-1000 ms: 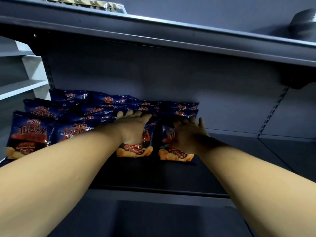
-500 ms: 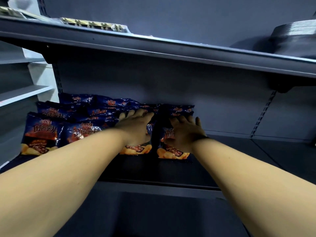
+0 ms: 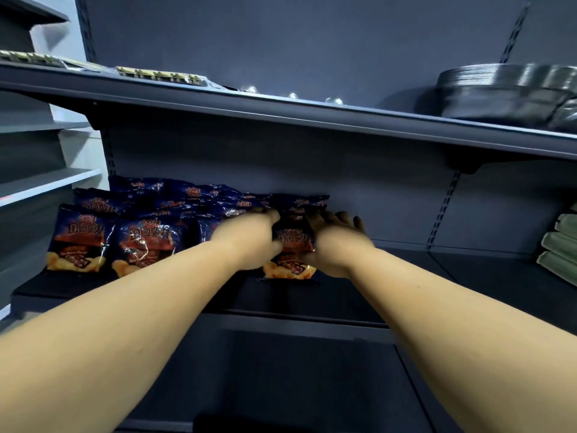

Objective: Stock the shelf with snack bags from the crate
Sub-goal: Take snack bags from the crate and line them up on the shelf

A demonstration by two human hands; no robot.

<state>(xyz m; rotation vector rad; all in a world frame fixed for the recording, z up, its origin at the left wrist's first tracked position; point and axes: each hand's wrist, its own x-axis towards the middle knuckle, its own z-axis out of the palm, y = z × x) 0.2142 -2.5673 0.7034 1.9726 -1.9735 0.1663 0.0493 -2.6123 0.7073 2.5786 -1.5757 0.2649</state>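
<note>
snack bag (image 3: pixel 293 245) | upright on shelf (image 3: pixel 406 276) | left hand (image 3: pixel 249 242), right hand (image 3: pixel 337 245) grip its sides | arms outstretched

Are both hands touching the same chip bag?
Touching. In the head view, the left hand and the right hand press against opposite sides of the front chip bag on the shelf.

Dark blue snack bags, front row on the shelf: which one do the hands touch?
The rightmost dark blue snack bag: the left hand and right hand flank it. The other front bags stand untouched to its left.
</note>
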